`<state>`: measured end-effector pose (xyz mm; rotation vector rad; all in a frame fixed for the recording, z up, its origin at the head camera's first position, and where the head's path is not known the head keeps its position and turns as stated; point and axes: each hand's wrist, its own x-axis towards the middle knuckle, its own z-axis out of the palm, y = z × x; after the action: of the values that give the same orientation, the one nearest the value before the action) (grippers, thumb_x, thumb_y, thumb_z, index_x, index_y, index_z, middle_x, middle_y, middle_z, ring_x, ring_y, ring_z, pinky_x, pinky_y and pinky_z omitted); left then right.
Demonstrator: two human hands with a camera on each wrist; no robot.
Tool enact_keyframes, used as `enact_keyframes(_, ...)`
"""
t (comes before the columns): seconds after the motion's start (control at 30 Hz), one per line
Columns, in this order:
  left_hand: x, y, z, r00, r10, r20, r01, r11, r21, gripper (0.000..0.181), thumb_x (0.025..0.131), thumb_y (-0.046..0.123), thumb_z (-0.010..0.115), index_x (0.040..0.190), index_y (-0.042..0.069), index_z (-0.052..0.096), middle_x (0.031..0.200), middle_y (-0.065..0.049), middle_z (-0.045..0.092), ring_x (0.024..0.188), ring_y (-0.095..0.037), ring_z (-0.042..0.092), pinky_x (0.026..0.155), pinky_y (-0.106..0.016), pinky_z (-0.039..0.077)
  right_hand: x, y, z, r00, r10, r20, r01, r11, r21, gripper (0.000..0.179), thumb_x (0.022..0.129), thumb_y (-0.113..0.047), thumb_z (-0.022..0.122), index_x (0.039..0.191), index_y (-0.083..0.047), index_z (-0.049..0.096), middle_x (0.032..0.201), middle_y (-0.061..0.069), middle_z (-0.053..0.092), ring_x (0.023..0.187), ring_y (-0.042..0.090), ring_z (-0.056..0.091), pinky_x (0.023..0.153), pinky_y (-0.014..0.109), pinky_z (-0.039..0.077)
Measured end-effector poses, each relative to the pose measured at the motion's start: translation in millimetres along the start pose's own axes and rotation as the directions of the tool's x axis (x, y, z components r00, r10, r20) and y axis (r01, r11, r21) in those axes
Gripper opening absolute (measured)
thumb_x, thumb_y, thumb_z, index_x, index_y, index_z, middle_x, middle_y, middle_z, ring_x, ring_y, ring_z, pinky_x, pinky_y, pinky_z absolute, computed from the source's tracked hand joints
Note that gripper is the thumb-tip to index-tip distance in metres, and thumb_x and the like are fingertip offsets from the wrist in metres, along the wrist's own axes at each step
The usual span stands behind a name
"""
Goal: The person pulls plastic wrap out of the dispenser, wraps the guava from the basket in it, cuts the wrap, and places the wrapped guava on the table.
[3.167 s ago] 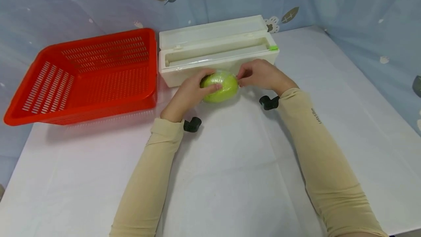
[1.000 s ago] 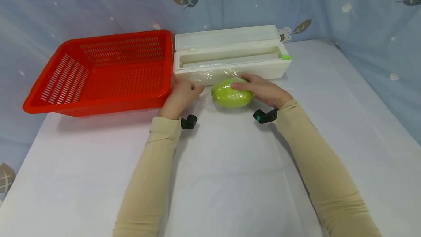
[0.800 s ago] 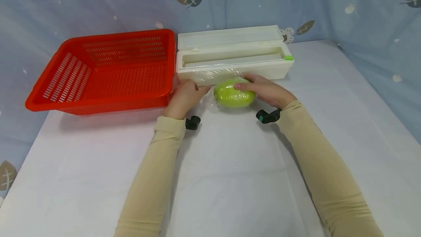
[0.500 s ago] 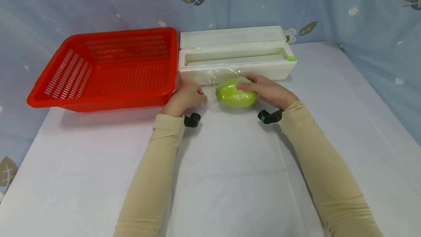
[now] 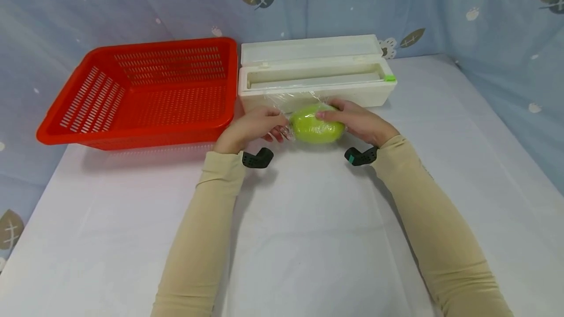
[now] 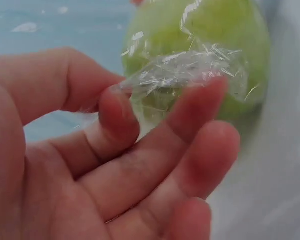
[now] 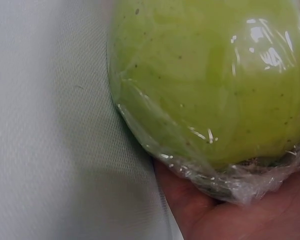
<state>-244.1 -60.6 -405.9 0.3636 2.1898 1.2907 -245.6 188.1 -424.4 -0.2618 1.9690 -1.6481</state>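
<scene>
A smooth, oblong yellow-green fruit (image 5: 315, 127), much like a small melon, lies on the white cloth under clear cling film. Dark specks dot its skin in the right wrist view. My right hand (image 5: 359, 121) grips its right end, thumb on top; in that wrist view the film bunches against the palm (image 7: 255, 215). At the other end, my left hand (image 5: 257, 126) pinches a gathered tail of cling film (image 6: 175, 72) between thumb and index finger, the remaining fingers loosely extended. Behind the fruit stands a long white cling film box (image 5: 317, 97), lid up.
To the left of the box stands a red plastic basket (image 5: 145, 136) with slotted walls. A sheet of film hangs over the box's front toward the fruit. Black wrist cameras sit on both wrists. A blue printed curtain (image 5: 317, 4) backs the table.
Both hands were on the fruit earlier; the left then moved to the film on its left, and the right took hold of the right end. Lately the left hand turned and pinched the film tail.
</scene>
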Motion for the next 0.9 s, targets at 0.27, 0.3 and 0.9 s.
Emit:
enact_keyframes(0.27,3.9,-0.8,3.0,0.995,0.064,0.079,-0.047,0.978,-0.204,0.024,0.091,0.022,0.049,0.095,-0.001,0.056,0.091,-0.012,0.066,0.085,-0.026,0.063,0.079,-0.044,0.044,-0.5,2.1,-2.2,1.000,0.018,0.006,-0.018,1.000,0.011,0.066,0.083,-0.035,0.062,0.134,-0.008,0.030,0.123,0.009,0.041,0.111,0.021,0.040,0.101,0.037,0.025)
enact_keyframes(0.3,3.9,-0.7,2.9,0.994,0.066,0.089,-0.045,0.975,-0.220,0.024,0.091,0.022,0.048,0.096,-0.001,0.055,0.092,-0.011,0.066,0.085,-0.027,0.063,0.079,-0.044,0.043,-0.3,2.2,-2.7,1.000,0.015,0.009,-0.015,1.000,0.006,0.066,0.083,-0.034,0.062,0.134,-0.007,0.030,0.123,0.009,0.041,0.111,0.021,0.040,0.102,0.037,0.024)
enact_keyframes(0.9,7.0,-13.3,0.4,0.980,0.114,0.165,-0.062,0.955,-0.291,0.024,0.085,0.019,0.060,0.099,0.001,0.054,0.097,-0.017,0.061,0.092,-0.031,0.057,0.083,-0.044,0.043,-1.1,0.4,-4.7,1.000,0.006,0.027,-0.005,0.999,-0.033,0.065,0.085,-0.033,0.060,0.135,-0.007,0.029,0.125,0.009,0.041,0.114,0.020,0.040,0.102,0.038,0.023)
